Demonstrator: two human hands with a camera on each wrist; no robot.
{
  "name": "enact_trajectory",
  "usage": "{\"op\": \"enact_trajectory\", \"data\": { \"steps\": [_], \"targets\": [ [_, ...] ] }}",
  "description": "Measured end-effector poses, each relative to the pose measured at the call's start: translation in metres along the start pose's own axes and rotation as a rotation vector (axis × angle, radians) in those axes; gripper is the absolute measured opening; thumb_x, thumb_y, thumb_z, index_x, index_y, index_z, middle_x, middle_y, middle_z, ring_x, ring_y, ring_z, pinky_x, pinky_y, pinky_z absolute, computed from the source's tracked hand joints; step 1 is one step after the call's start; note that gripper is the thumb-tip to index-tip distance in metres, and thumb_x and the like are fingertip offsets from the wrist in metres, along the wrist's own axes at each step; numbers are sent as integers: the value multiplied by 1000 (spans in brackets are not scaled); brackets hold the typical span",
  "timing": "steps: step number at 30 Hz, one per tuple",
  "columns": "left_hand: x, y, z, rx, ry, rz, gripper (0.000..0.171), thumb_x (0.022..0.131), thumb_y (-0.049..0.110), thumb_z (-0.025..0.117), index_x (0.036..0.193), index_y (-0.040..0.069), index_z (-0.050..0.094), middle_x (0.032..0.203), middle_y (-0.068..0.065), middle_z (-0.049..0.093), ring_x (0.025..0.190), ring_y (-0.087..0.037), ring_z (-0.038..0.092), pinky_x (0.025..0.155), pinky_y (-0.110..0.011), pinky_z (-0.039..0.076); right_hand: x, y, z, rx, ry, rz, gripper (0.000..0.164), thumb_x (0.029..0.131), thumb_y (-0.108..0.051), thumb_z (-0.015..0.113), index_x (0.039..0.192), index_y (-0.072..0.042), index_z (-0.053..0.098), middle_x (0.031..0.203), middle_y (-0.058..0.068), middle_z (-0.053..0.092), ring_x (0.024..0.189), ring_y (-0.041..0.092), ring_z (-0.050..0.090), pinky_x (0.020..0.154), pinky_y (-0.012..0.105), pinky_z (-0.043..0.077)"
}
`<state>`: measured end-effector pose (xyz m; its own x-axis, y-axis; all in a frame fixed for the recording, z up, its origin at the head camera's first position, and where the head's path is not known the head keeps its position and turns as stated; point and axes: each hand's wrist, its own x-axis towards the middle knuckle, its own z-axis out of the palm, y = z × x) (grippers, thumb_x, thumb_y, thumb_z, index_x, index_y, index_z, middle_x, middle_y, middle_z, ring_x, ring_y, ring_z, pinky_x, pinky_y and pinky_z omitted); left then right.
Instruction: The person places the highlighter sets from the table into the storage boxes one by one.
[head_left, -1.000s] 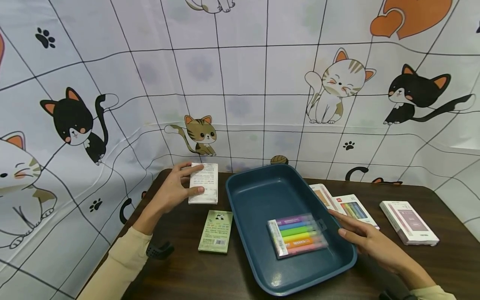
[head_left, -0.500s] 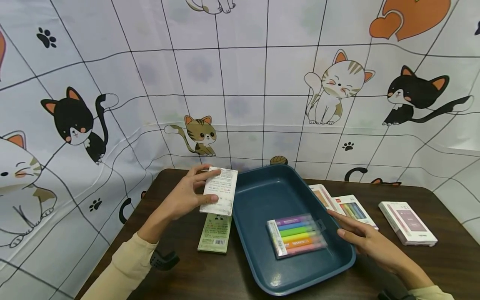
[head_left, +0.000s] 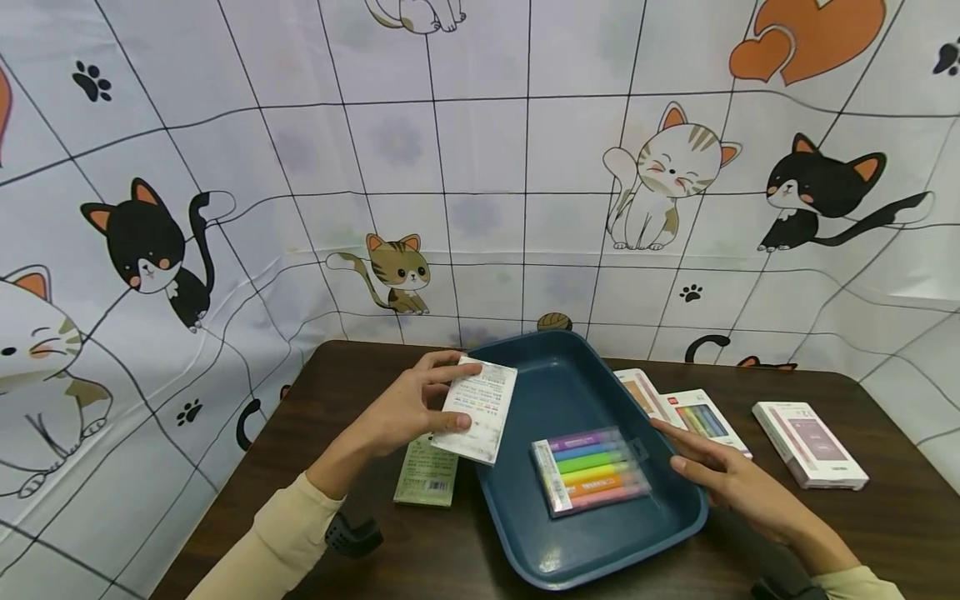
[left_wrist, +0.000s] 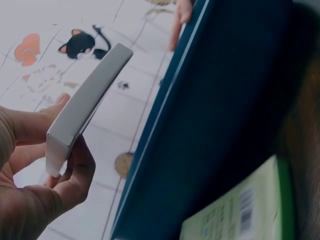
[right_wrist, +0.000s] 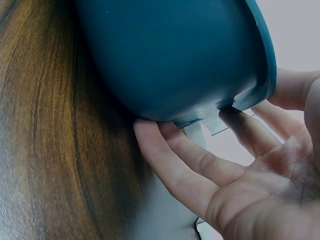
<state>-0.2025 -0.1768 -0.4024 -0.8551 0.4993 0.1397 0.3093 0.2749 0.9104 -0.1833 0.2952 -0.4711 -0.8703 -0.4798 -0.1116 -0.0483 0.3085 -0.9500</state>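
My left hand (head_left: 408,408) pinches a thin white printed box (head_left: 483,408) between thumb and fingers, tilted above the left rim of a dark blue tray (head_left: 517,533). In the left wrist view the box (left_wrist: 90,95) shows its plain narrow side. Below that hand a green box (head_left: 427,475) with a barcode lies on the table. My right hand (head_left: 738,487) holds the tray's right wall, thumb over the rim and fingers (right_wrist: 185,180) against the outside. A clear pack of coloured markers (head_left: 592,471) lies inside the tray.
Right of the tray lie a pinkish-white box (head_left: 643,392), partly hidden by the tray, and a white box with coloured stripes (head_left: 705,419). Farther right is a thicker white box (head_left: 810,444). A cat-print sheet (head_left: 480,167) hangs behind the dark wooden table (head_left: 360,367).
My left hand has carried the white box rightward and nearer, from beyond the green box to over the tray's left rim, tilting it. My right hand has stayed on the tray.
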Motion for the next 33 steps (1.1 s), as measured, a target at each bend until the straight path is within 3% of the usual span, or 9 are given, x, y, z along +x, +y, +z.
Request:
{"op": "enact_trajectory", "data": {
  "steps": [7, 10, 12, 17, 19, 22, 28, 33],
  "targets": [
    [4, 0, 19, 6, -103, -10, 71, 88, 13, 83, 152, 15, 51, 162, -8, 21, 127, -38, 53, 77, -36, 57, 0, -2, 1, 6, -1, 1, 58, 107, -23, 55, 161, -23, 34, 157, 19, 31, 59, 24, 40, 46, 37, 38],
    [5, 0, 24, 7, -121, -12, 71, 87, 14, 83, 151, 17, 52, 161, -6, 23, 129, -38, 52, 78, -37, 57, 0, -2, 1, 8, -1, 19, 58, 107, -24, 55, 161, -25, 34, 160, 17, 28, 71, 22, 49, 53, 34, 47],
    [6, 0, 27, 9, -126, -20, 71, 87, 15, 84, 151, 19, 53, 160, -3, 24, 129, -37, 52, 79, -38, 57, 0, -2, 1, 20, -3, 33, 58, 108, -25, 55, 161, -27, 34, 162, 14, 25, 96, 22, 57, 66, 35, 54],
    [11, 1, 37, 3, -153, -45, 69, 86, 17, 85, 149, 24, 55, 159, 2, 26, 130, -33, 52, 83, -39, 56, 0, 0, 1, 17, -1, 25, 58, 107, -25, 55, 161, -26, 34, 162, 14, 26, 85, 18, 54, 58, 32, 49],
    [12, 2, 42, 1, -170, -53, 68, 87, 17, 85, 148, 25, 56, 158, 2, 27, 129, -30, 53, 83, -38, 56, 0, 1, 2, 6, 0, 22, 58, 107, -24, 55, 161, -26, 34, 160, 16, 28, 72, 17, 48, 49, 33, 42],
    [14, 3, 49, -7, -200, -55, 66, 87, 17, 85, 147, 26, 58, 156, 2, 29, 126, -25, 55, 83, -37, 56, -1, 2, 3, 11, -1, 31, 58, 108, -24, 55, 161, -27, 34, 160, 15, 27, 77, 17, 51, 50, 33, 43],
    [22, 4, 60, 3, -267, -24, 64, 87, 17, 84, 145, 26, 60, 153, 5, 33, 124, -19, 57, 83, -34, 56, 0, 1, 3, 23, -10, -7, 58, 108, -22, 54, 162, -22, 32, 157, 20, 29, 56, 17, 39, 44, 39, 36],
    [29, 9, 66, 8, -306, 9, 63, 86, 14, 85, 144, 25, 61, 152, 9, 36, 122, -18, 58, 81, -34, 57, 0, 0, 1, 33, -10, -14, 58, 108, -22, 54, 162, -21, 32, 153, 24, 31, 55, 17, 38, 45, 38, 36]
  ]
}}
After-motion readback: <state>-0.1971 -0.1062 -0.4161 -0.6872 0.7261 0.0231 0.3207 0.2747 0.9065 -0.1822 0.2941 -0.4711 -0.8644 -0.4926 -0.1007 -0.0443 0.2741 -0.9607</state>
